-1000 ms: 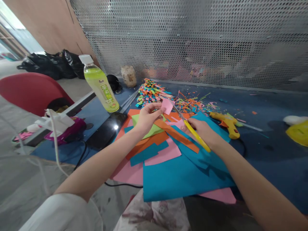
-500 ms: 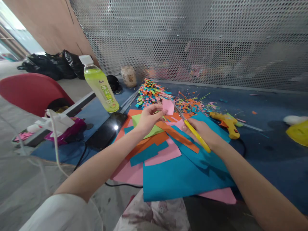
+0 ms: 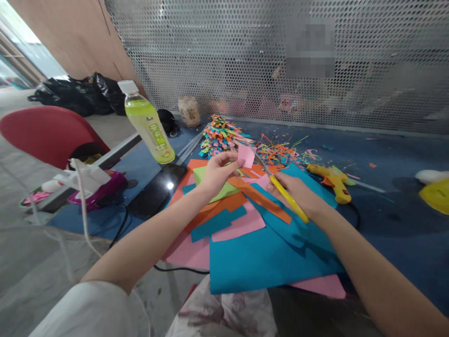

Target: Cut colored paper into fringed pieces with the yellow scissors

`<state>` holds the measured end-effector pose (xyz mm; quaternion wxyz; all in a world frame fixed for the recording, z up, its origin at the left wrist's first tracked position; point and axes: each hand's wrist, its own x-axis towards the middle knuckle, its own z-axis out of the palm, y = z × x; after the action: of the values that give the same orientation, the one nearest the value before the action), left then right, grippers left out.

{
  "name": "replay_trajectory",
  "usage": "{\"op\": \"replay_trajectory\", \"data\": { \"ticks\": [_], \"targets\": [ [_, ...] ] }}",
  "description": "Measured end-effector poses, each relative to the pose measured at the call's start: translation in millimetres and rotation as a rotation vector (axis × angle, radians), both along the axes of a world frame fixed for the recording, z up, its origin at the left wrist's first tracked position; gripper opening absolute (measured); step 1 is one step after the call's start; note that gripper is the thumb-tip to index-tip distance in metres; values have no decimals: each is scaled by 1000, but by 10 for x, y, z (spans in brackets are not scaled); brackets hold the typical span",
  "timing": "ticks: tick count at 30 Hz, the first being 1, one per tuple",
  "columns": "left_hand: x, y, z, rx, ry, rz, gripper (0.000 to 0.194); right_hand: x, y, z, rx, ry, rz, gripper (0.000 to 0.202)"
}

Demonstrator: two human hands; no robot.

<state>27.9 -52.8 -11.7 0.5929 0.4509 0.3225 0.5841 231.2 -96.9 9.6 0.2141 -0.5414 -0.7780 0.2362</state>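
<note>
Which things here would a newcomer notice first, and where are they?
Probably the many-coloured paper cone toward the back of the blue table, left of a heap of paper scraps. Next, the yellow-handled scissors in the right grip, close to a small pink paper piece in the left grip.

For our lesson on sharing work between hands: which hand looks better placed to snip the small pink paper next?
The right hand, I'd judge: it holds the yellow-handled scissors close to the small pink paper. The left hand is occupied holding that paper up.
</note>
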Motion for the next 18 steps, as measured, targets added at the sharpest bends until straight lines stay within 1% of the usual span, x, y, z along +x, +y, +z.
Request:
{"op": "replay_trajectory", "data": {
  "ticks": [4, 9, 18],
  "targets": [
    [1, -5, 8, -20, 7, -1, 34, 5, 17, -13, 12, -30, -11, 30],
    [-11, 7, -2, -8, 4, -8, 33, 22, 36, -38, 22, -36, -40, 31],
    [-30, 30, -10, -24, -14, 23, 31, 6, 10, 25, 10, -43, -39, 32]
  ]
}}
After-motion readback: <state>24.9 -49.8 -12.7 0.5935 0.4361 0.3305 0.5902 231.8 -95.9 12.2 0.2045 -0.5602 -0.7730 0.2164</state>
